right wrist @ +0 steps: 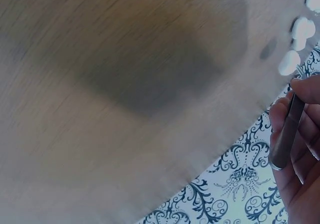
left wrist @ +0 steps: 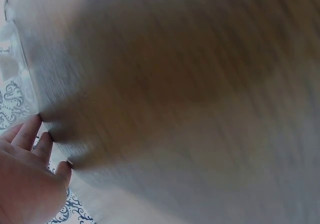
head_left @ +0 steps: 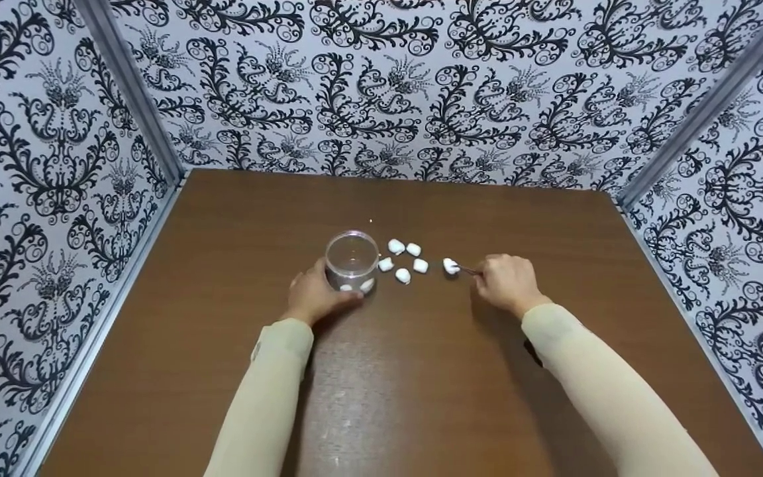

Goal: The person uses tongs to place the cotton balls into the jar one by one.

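Observation:
My left hand (head_left: 315,291) holds a clear round jar (head_left: 353,255), thumb in front and fingers on its left side. White marshmallows (head_left: 346,288) show at the bottom of the jar. In the left wrist view, the fingers (left wrist: 29,134) show at the left and the jar is mostly out of frame. My right hand (head_left: 508,283) grips a metal fork (right wrist: 288,134) by its handle. At the fork's tip is one white marshmallow (head_left: 450,266), with a shadow apart from it in the right wrist view. Several loose marshmallows (head_left: 403,275) lie between the jar and the fork.
The brown wooden table (head_left: 381,371) runs back to a wall (head_left: 381,86) with black scroll patterns. Patterned side panels (head_left: 44,165) with metal posts stand at left and right. A tiny pale crumb (head_left: 370,220) lies behind the jar.

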`<state>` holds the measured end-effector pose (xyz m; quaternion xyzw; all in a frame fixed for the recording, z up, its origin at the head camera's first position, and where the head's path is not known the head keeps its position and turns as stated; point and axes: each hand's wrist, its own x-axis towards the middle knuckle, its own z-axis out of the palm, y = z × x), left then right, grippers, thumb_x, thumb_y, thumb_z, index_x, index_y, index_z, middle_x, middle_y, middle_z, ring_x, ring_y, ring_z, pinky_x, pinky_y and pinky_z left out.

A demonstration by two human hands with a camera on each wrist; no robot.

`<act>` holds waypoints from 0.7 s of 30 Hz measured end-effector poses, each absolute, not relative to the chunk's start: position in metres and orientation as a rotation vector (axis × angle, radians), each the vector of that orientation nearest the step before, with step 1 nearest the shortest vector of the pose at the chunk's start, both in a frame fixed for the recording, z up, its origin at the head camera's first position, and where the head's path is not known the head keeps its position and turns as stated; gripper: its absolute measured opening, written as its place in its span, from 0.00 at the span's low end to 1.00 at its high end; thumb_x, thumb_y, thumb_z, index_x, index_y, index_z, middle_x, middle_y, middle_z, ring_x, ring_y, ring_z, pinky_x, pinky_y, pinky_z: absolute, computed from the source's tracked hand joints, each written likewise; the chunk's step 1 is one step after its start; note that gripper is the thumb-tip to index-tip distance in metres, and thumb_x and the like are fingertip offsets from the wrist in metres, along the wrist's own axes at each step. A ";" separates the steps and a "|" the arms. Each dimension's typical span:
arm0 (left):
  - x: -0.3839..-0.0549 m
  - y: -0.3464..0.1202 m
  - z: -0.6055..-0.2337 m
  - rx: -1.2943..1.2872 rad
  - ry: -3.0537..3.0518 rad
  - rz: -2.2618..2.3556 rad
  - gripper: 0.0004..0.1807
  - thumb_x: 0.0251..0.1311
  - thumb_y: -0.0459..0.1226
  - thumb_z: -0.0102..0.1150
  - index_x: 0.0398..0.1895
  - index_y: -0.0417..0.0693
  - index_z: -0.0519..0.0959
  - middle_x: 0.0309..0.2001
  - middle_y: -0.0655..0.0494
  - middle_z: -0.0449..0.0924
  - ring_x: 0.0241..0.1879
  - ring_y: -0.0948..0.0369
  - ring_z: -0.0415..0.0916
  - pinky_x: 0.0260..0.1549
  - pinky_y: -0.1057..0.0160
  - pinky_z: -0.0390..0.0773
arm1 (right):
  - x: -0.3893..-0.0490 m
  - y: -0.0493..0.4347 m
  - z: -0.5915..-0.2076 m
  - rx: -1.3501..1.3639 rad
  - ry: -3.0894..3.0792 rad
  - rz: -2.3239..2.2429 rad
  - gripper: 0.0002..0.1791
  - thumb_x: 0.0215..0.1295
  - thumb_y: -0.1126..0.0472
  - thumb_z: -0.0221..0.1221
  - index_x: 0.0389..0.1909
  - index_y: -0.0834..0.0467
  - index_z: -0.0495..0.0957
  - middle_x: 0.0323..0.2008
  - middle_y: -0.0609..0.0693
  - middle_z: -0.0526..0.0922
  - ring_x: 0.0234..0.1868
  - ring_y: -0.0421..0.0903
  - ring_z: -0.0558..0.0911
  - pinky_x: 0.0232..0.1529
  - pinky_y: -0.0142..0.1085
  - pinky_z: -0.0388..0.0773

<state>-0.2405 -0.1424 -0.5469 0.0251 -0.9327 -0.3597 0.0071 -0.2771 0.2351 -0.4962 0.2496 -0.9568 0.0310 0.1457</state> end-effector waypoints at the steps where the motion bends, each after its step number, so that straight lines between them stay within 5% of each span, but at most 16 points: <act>1: -0.241 -0.142 -0.547 0.078 -2.918 -1.126 0.59 0.42 0.60 0.81 0.74 0.40 0.67 0.66 0.39 0.79 0.68 0.40 0.74 0.79 0.40 0.55 | -0.277 0.235 -0.496 0.723 -2.752 0.089 0.04 0.60 0.61 0.68 0.32 0.54 0.91 0.27 0.50 0.88 0.26 0.55 0.86 0.22 0.53 0.82; 21: -0.242 -0.144 -0.549 0.060 -2.902 -1.168 0.60 0.42 0.58 0.82 0.76 0.40 0.66 0.68 0.41 0.78 0.70 0.44 0.74 0.81 0.44 0.52 | -0.281 0.198 -0.460 0.853 -2.578 0.092 0.05 0.58 0.61 0.68 0.32 0.54 0.91 0.27 0.49 0.86 0.24 0.55 0.86 0.19 0.53 0.79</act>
